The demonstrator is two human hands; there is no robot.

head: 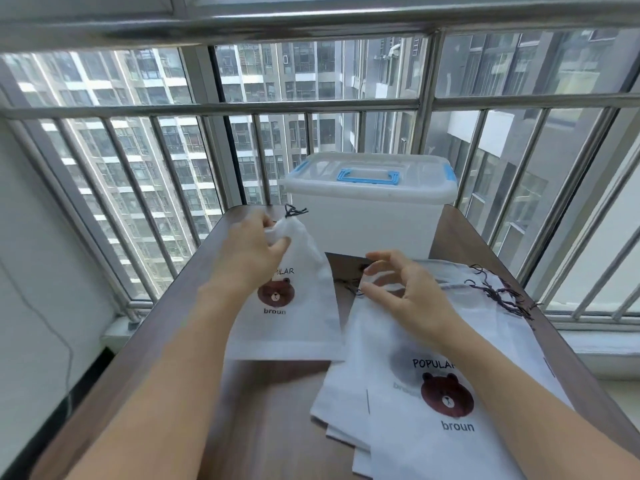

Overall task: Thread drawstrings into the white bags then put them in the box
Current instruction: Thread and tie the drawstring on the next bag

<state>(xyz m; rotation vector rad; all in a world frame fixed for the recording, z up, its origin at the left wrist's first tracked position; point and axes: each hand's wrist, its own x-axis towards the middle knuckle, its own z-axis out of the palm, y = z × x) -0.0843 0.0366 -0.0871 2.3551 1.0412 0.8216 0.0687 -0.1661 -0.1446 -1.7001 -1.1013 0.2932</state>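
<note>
The person's left hand (254,245) has its grip clenched round the gathered neck of 1 white bag (294,306), whose dark drawstring ends (295,212) stick up in a knot just above the fist; the bag hangs down toward the desk (263,410) with its brown bear print and the word "broun" facing the camera. The right hand (405,289) hovers with its grip released, fingers spread and slightly bent over the top edge of a stack of white bags (433,393) lying flat on the right side of the desk; whether the fingertips touch the fabric cannot be told. A tangle of dark drawstrings (502,296) lies at the far right edge of that stack. Behind both hands, at the far end of the desk, stands the translucent box (367,220) with its lid closed and a blue handle (369,176) on top
</note>
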